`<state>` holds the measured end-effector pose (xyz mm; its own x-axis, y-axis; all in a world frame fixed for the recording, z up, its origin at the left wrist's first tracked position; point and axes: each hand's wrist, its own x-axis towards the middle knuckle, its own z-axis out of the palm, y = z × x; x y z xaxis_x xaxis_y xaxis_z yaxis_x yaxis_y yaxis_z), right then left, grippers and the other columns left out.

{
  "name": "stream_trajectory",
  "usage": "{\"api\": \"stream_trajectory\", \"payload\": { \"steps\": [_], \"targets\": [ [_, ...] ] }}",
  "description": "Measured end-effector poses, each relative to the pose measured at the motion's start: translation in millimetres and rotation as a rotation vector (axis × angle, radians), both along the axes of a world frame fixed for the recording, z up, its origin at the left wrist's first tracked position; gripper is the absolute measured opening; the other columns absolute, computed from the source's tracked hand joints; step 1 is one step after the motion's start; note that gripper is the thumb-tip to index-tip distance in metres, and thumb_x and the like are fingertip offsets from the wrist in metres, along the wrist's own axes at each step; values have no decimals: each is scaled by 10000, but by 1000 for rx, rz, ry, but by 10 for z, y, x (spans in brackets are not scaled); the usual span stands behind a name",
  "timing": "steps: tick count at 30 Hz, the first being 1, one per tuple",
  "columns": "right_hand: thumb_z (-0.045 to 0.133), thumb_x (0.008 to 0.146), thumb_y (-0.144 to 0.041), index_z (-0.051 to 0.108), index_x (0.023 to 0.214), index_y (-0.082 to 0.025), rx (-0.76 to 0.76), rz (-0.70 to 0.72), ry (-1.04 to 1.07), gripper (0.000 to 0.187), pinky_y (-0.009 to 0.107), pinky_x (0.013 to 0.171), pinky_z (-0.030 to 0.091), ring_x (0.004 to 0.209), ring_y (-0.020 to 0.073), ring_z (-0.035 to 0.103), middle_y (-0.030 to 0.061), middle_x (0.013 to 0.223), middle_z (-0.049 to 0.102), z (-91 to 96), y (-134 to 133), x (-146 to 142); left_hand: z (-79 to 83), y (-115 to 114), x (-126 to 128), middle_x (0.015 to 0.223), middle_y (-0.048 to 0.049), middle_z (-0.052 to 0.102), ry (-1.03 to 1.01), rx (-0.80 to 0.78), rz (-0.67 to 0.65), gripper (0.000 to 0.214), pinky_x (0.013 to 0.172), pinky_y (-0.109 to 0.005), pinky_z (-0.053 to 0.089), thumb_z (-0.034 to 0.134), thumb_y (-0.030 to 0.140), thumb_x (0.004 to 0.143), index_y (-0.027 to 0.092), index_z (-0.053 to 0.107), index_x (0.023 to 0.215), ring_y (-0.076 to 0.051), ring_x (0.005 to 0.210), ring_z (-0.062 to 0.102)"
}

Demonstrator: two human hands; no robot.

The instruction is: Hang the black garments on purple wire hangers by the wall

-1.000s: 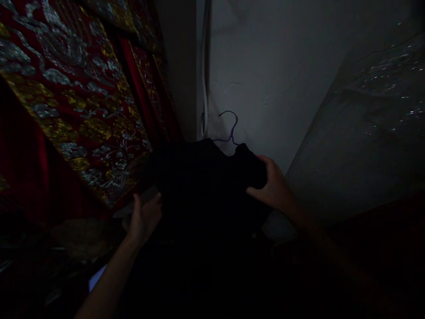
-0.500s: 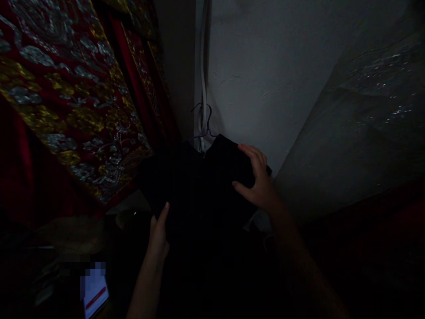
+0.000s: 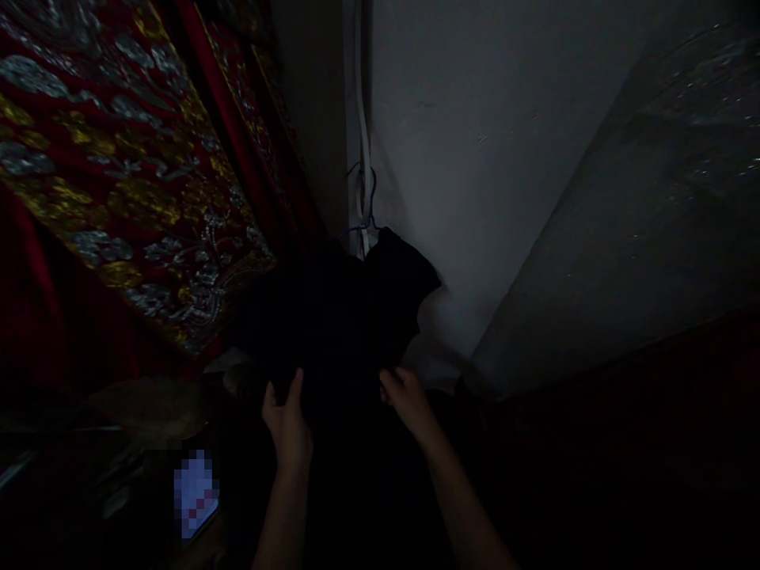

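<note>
Curling its fingers at the side of the dark garment, the right hand now sits lower than its earlier spread over the shoulder. The left hand stays opposite, thumb apart, hold unclear. The garment's hanger remains by the white cable.

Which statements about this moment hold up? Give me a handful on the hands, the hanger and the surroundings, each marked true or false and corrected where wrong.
1. The dark garment is on a hanger. True.
2. The left hand and right hand are both lower in the picture than the hanger. True.
3. The right hand is touching the hanger. False: it is well below it, by the dark garment.
4. A lit screen shows at the lower left. True.
5. The patterned cloth has a green ground. False: its ground is red, with gold and silver patterns.
</note>
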<state>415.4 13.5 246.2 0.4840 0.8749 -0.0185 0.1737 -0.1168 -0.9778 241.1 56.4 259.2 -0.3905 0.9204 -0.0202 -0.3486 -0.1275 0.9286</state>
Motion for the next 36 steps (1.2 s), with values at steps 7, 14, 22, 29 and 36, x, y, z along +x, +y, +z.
{"api": "stream_trajectory", "payload": {
  "steps": [7,14,22,29,36],
  "targets": [
    [579,775,-477,521,515,-211,10,50,101,377,267,512,354,479,130,484,6,487,527,102,-204,-122,-276,-286,208,1273,-100,591,593,421,-144,283,1137,-426,382,678,296,879,236,646,1154,-266,1265,533],
    [591,852,-633,494,582,-211,150,137,135,509,260,508,333,493,112,427,-33,518,455,220,-269,-142,-223,-340,442,961,-72,727,570,390,-554,146,891,-351,522,618,295,903,221,731,958,-243,931,677],
    [597,849,-541,633,712,-175,123,347,244,393,243,473,349,463,111,490,12,563,612,316,-335,-143,-192,-338,446,752,-2,573,625,441,-502,159,675,-262,448,526,281,941,200,601,827,-162,702,570],
    [678,697,-547,597,660,-177,125,202,401,380,206,375,225,353,70,400,-17,465,568,870,-54,87,-206,-282,496,828,-38,615,713,491,-487,134,756,-295,461,509,256,951,208,595,862,-197,799,608],
    [676,722,-444,590,685,-171,384,129,320,289,188,376,246,377,59,438,-15,512,602,1673,442,278,-349,110,516,819,-52,666,700,360,-536,158,779,-323,478,585,341,905,202,648,862,-227,798,637]
  ]
}}
